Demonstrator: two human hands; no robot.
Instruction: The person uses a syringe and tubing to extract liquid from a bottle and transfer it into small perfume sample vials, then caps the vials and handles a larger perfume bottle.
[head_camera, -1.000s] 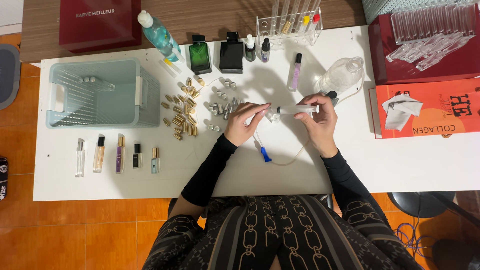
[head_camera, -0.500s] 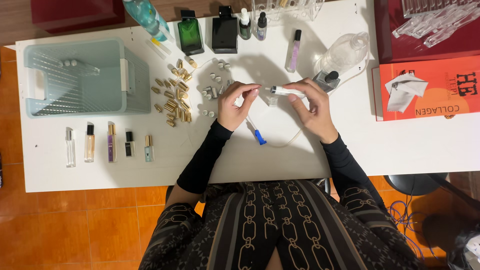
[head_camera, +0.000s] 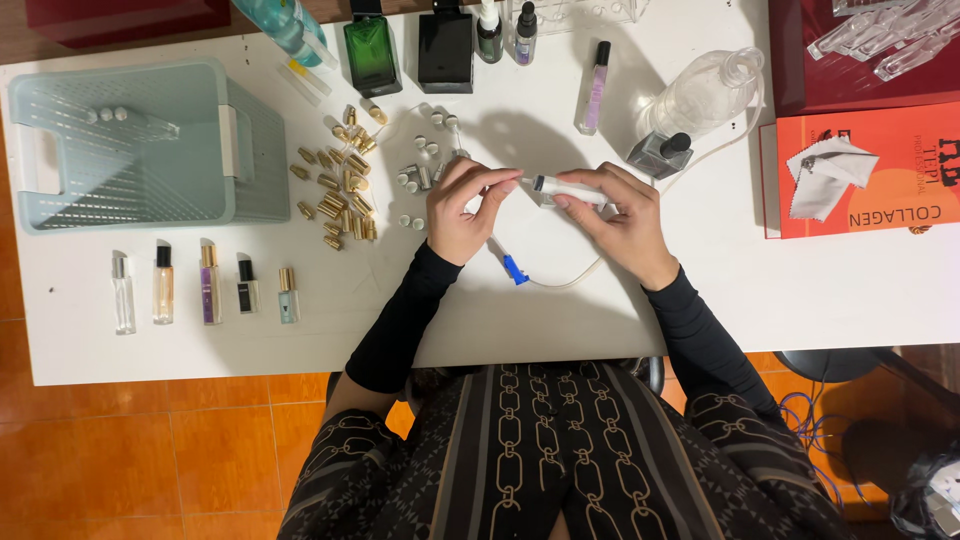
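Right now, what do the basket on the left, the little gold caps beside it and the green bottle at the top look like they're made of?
The basket looks like matte pale blue-green plastic, with moulded slatted walls. The gold caps seem to be shiny metal or metal-coated plastic; they glint, but the look leaves it open. The green bottle looks like clear tinted glass with a glossy face and a black cap, probably plastic.

Five small perfume vials (head_camera: 203, 288) are standing in a row at the lower left. Two square bottles, one green (head_camera: 371, 52) and one black (head_camera: 445, 48), are sitting at the top, with two dropper bottles (head_camera: 505, 30) beside them. One pale blue basket (head_camera: 140, 150) is lying at the upper left. One orange box (head_camera: 865, 180) is lying at the right.
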